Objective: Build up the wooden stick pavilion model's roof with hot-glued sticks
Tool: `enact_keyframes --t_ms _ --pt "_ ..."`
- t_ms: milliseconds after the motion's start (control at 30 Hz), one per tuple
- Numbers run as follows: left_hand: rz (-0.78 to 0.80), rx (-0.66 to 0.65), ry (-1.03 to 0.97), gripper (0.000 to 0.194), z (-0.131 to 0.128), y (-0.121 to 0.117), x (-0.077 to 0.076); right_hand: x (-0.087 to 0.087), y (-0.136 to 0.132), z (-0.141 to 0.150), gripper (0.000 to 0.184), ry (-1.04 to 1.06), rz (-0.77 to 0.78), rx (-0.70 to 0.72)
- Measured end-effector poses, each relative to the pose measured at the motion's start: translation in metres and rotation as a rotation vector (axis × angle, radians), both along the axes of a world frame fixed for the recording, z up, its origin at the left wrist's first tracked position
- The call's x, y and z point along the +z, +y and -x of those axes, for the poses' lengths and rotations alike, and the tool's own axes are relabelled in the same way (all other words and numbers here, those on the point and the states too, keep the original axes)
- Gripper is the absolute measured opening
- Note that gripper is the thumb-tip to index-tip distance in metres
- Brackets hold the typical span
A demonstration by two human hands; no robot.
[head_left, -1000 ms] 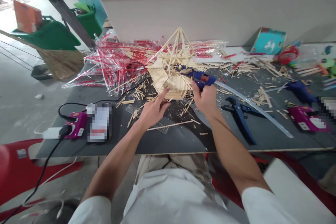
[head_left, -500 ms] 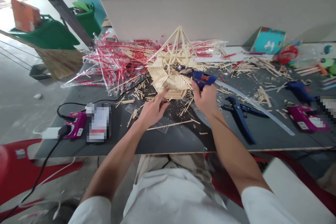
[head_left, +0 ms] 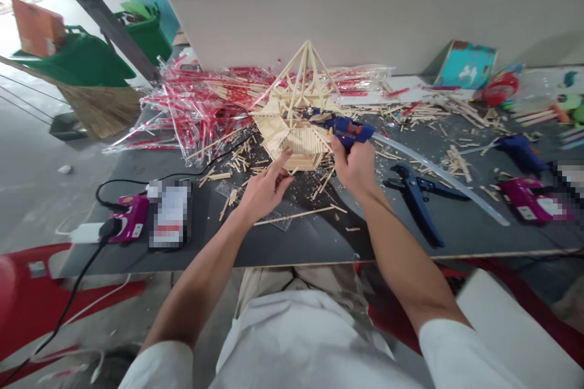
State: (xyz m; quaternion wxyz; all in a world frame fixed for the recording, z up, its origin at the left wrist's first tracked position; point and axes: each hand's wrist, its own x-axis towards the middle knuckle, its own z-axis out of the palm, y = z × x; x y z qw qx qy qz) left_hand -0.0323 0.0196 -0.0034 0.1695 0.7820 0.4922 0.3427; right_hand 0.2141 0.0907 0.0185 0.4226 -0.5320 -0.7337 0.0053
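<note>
Right hand [head_left: 358,169] closed round glue gun [head_left: 350,130]

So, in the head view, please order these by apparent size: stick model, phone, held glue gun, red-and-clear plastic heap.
1. Plastic heap
2. Stick model
Unsure between phone and held glue gun: right hand partly covers the latter.

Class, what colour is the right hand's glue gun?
Glue gun: mostly blue, with some orange; head view.
</note>
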Motion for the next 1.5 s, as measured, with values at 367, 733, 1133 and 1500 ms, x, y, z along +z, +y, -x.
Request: enact_keyframes --t_ms 367,733,1133,1500 --pt "0.021 -0.001 -0.028 0.065 0.000 0.000 -0.003 0.001 0.001 0.002 0.066 0.032 0.011 0.002" --pt "0.019 -0.009 -0.024 0.063 -0.001 0.000 -0.002 0.000 0.001 0.000 0.074 -0.015 0.005 0.003" --pt "0.013 -0.008 -0.009 0.067 0.000 0.000 -0.002 -0.001 -0.001 -0.002 0.072 -0.019 0.037 0.014" --pt "-0.195 -0.118 -0.025 0.028 0.001 0.002 0.000 0.011 -0.005 -0.034 0.057 0.128 0.035 -0.075"
